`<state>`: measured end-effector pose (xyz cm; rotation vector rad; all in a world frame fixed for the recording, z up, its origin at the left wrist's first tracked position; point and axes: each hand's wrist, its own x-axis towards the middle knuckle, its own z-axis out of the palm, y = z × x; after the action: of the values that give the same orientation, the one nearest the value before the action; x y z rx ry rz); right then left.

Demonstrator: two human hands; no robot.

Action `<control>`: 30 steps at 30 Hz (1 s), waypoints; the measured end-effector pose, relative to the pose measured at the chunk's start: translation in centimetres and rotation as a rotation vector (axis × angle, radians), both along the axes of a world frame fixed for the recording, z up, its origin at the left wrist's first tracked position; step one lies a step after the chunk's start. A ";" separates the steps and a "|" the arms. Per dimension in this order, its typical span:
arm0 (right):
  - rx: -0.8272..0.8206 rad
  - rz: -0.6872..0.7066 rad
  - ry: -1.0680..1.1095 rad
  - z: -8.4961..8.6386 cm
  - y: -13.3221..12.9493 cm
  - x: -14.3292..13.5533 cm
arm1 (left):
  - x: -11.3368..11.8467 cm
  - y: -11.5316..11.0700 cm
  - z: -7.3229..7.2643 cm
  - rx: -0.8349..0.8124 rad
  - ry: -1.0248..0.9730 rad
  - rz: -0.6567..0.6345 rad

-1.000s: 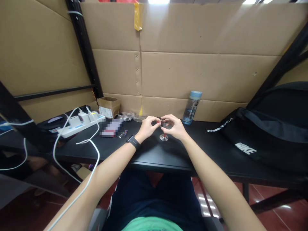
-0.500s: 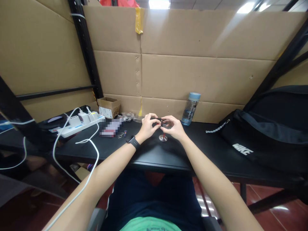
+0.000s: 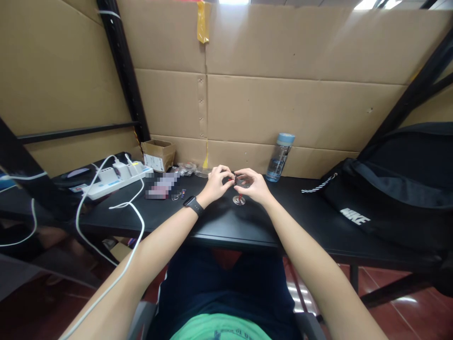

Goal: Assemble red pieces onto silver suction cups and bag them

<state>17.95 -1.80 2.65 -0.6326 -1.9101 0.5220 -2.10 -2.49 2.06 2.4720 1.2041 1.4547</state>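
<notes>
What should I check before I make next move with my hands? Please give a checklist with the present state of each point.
1. Hands together at the work: ok. Left hand and right hand meet at a small dark piece.
2. Firm grip on that piece: cannot tell; fingers hide much of it.
3. Clear round base free of fingers: ok, it shows below the hands.
4. Water bottle apart from right hand: ok, it stands farther back, lid on.
5. White cable off left forearm: cannot tell; it crosses the forearm in this view.
</notes>
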 end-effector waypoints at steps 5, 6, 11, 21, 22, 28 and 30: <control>-0.035 0.025 0.009 -0.1 0.1 -0.1 | -0.1 0.0 0.0 0.004 -0.012 0.011; -0.051 0.024 0.016 -0.1 0.1 -0.2 | -0.1 0.0 0.0 0.004 -0.010 0.019; -0.176 0.008 0.098 -0.2 -0.1 -0.4 | 0.2 0.0 -0.2 -0.003 -0.012 0.043; -0.310 0.144 0.228 0.0 -0.2 -0.3 | 0.6 -0.3 0.0 0.059 -0.087 0.077; -0.302 0.154 0.224 0.1 -0.2 -0.2 | 0.5 -0.2 0.0 0.050 -0.105 0.059; -0.240 0.102 0.106 0.0 0.2 0.5 | 0.2 0.5 -0.5 -0.030 -0.175 -0.050; -0.210 0.049 0.030 -0.1 0.3 0.7 | -0.1 0.7 -0.6 -0.065 -0.182 -0.080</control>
<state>18.63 -1.50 2.57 -0.7103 -1.8606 0.7666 -2.16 -1.75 1.49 2.2615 1.0876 1.5533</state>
